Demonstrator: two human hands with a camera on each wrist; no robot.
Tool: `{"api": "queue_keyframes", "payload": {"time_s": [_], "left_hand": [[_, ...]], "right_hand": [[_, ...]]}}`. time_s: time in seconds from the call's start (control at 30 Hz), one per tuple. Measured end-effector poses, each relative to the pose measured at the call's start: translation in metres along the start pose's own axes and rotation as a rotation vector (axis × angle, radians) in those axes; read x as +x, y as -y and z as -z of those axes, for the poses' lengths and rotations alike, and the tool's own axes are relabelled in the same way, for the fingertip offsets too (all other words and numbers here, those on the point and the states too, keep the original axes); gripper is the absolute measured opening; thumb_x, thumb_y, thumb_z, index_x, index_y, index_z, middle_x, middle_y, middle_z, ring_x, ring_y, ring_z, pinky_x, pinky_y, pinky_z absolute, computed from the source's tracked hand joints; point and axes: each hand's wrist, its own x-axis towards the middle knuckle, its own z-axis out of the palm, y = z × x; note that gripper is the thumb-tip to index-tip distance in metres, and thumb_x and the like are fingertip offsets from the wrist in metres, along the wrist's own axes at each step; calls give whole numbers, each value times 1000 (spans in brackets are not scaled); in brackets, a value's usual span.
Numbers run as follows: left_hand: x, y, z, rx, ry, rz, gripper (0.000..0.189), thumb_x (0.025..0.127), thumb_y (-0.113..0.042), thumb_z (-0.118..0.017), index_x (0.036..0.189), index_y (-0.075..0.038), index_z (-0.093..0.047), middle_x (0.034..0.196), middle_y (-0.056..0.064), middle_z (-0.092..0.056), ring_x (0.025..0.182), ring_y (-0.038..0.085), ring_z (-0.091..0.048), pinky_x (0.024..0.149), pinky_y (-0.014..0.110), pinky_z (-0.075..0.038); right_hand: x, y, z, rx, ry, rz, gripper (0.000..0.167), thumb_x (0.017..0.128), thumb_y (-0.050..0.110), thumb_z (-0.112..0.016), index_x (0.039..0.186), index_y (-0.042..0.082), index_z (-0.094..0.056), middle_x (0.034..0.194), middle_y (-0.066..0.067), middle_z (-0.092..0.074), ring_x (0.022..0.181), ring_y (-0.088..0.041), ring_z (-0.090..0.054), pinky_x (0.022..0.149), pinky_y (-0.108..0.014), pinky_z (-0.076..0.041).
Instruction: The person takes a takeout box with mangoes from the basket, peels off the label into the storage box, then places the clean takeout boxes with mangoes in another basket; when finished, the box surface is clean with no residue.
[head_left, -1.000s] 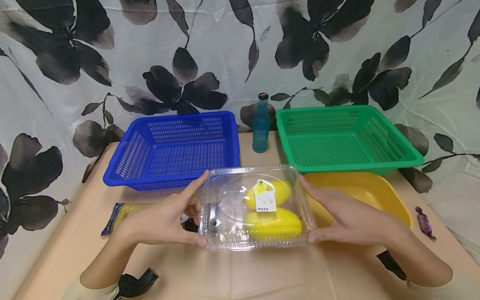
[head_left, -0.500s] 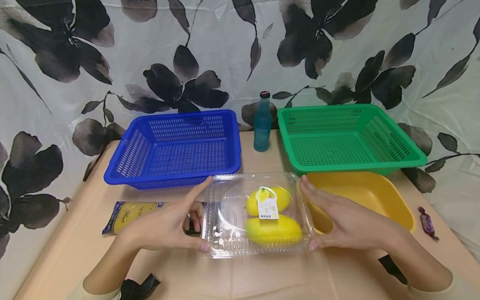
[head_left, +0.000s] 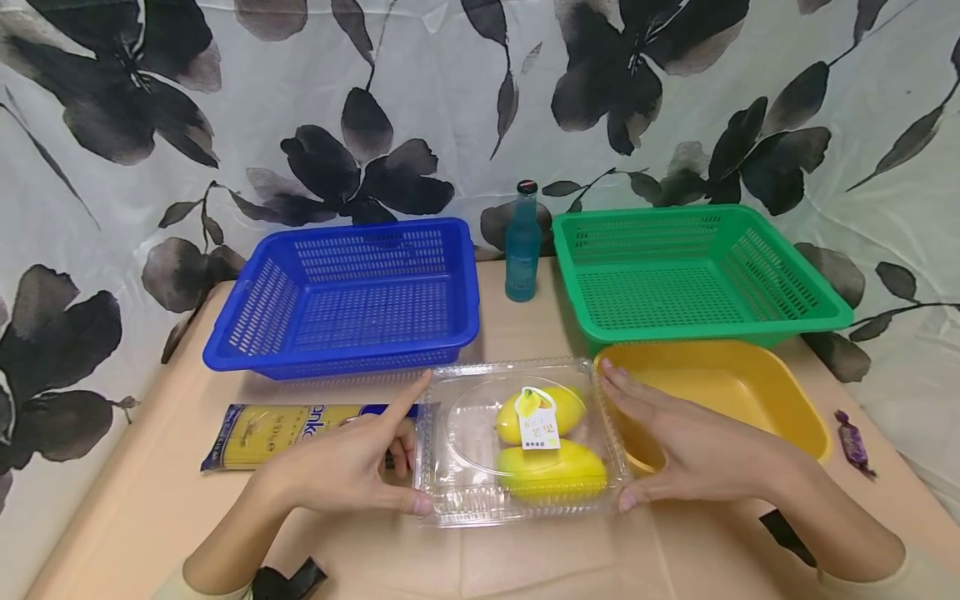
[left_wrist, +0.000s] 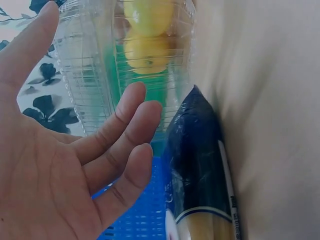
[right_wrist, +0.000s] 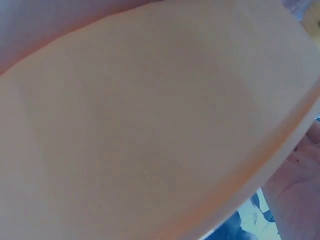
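A clear plastic clamshell box [head_left: 465,425], holding two yellow oval fruit-like pieces [head_left: 552,471] under a white label, is level and close over the table's middle. My left hand [head_left: 341,467] spans its left side, index fingertip at the far corner and thumb at the near one. In the left wrist view, the other fingers [left_wrist: 132,132] hang loosely bent beside the box. On the right side of the box lie my right hand's [head_left: 697,442] straight fingers, its thumb by the near corner. Behind my left hand lies a yellow-and-navy pack of pasta [head_left: 270,433], partly hidden.
Blue [head_left: 337,358] and green [head_left: 712,327] baskets stand at the back, with a blue bottle [head_left: 522,250] between them. A yellow tray [head_left: 735,383] sits right of the box, partly behind my right hand. A purple wrapped candy [head_left: 852,446] lies at the far right.
Both hands have brought the box down and slightly nearer, and it is now flatter. More of the pasta pack shows behind my left hand.
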Motion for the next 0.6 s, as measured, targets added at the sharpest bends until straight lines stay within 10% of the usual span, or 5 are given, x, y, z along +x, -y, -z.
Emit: {"api": "queue_keyframes", "payload": {"time_s": [0.33,0.6], "left_hand": [[5,5,-7,56,-22,27,129,78,-66,-80,165,-31,8,94,-5,-62,73,8,-58,65,23,-51],[1,2,-6,152,-54,124,128,73,-76,-77,164,-40,5,158,17,-32,127,35,-56,98,56,-52]], "right_hand": [[-2,0,3,-13,-1,1,125,74,79,-70,164,8,-21,172,-13,-9,156,-36,-19,118,-52,-30],[2,8,10,18,22,17,136,71,80,-71,165,7,-4,173,-11,3,158,-39,-5,118,-55,-24]]}}
